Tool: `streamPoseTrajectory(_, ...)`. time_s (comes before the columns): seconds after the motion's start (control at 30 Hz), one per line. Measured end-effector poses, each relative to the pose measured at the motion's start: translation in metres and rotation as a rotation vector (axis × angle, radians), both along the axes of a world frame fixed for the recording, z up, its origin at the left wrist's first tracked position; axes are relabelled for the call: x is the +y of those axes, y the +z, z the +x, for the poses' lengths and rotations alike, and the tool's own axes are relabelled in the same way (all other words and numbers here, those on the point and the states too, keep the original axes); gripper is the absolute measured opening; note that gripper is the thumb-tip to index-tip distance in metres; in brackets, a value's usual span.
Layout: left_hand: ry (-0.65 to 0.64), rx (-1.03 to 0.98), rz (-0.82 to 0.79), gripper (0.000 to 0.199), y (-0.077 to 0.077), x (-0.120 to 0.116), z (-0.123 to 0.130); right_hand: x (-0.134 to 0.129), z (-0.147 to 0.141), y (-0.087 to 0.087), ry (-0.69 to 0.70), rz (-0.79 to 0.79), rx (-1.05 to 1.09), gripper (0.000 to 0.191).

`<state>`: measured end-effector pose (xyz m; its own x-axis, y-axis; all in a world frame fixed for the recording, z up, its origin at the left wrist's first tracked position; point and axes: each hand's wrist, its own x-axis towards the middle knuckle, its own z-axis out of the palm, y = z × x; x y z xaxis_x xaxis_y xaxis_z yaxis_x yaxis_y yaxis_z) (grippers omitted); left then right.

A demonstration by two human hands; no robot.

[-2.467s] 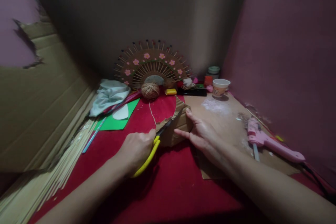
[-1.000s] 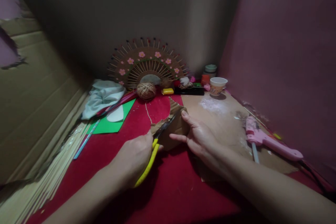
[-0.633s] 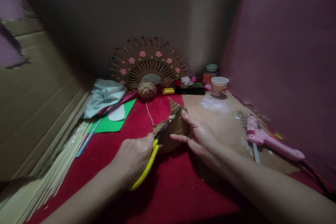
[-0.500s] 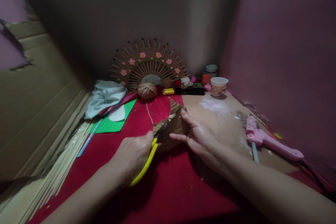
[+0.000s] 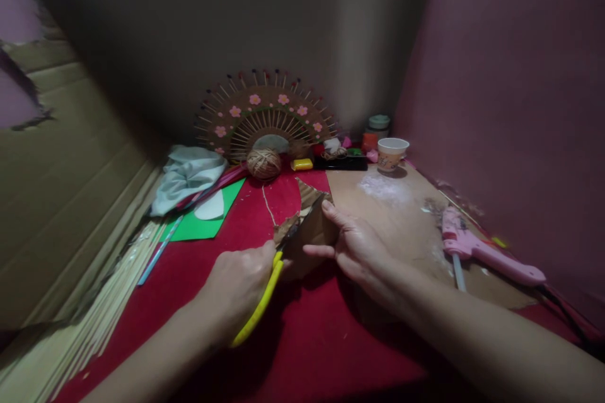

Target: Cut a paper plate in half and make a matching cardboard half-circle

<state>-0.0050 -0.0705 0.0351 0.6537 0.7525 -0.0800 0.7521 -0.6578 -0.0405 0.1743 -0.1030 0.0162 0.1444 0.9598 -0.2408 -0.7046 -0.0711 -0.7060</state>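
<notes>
Yellow-handled scissors [image 5: 261,308] are in my left hand [image 5: 241,280], its fingers wrapped round the handles. The dark blades point up and to the right, across a piece of brown cardboard [image 5: 309,245]. My right hand [image 5: 352,236] pinches that cardboard at its upper right edge, thumb on top and the little finger stretched out to the left. A curled, ragged strip of the cardboard stands on the far side of the blades. The tips of my left fingers are partly hidden behind the handles.
Behind stand a flowered stick fan [image 5: 265,101], a twine ball [image 5: 263,164] and a paper cup [image 5: 392,154]. A pink glue gun [image 5: 491,255] lies right on a cardboard sheet [image 5: 416,233]. Thin wooden sticks [image 5: 101,302], green paper [image 5: 189,230] and pale cloth [image 5: 189,176] lie left.
The scissor handles have swung slightly down and left, and the cardboard has shifted a little left. Both hands keep their hold. The whole view has moved slightly.
</notes>
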Motion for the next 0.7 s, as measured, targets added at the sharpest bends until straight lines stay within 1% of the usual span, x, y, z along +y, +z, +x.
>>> streamPoseTrajectory(0.07,-0.027,0.004,0.007,0.032,-0.001,0.001,-0.001,0.0,0.0,0.0,0.009,-0.007,0.003,0.027)
streamPoseTrajectory(0.17,-0.036,-0.049,-0.039,0.031,-0.001,0.003,-0.001,0.0,0.0,-0.001,0.016,-0.012,0.0,0.027)
streamPoseTrajectory(0.3,-0.031,-0.253,-0.219,0.036,0.002,0.003,0.003,0.0,0.001,0.001,0.006,-0.024,-0.01,0.026)
streamPoseTrajectory(0.37,-0.039,-0.292,-0.275,0.038,0.003,0.002,0.005,0.0,0.002,0.002,0.009,-0.037,-0.003,0.024)
streamPoseTrajectory(0.43,-0.023,-0.223,-0.213,0.037,0.003,0.0,0.005,0.0,0.002,0.003,0.023,-0.039,0.0,0.023)
streamPoseTrajectory(0.53,0.032,-0.034,-0.04,0.038,0.0,-0.001,0.003,-0.001,0.002,0.003,0.044,-0.045,0.003,0.02)
streamPoseTrajectory(0.57,0.038,0.003,-0.006,0.037,-0.002,0.0,0.002,-0.001,0.002,0.003,0.044,-0.049,0.004,0.018)
streamPoseTrajectory(0.63,0.017,-0.006,-0.003,0.035,-0.007,0.002,0.001,-0.001,0.002,0.004,0.029,-0.07,0.006,0.015)
streamPoseTrajectory(0.7,-0.007,-0.065,-0.051,0.033,-0.012,0.007,0.0,0.0,0.002,0.004,0.012,-0.103,0.01,0.014)
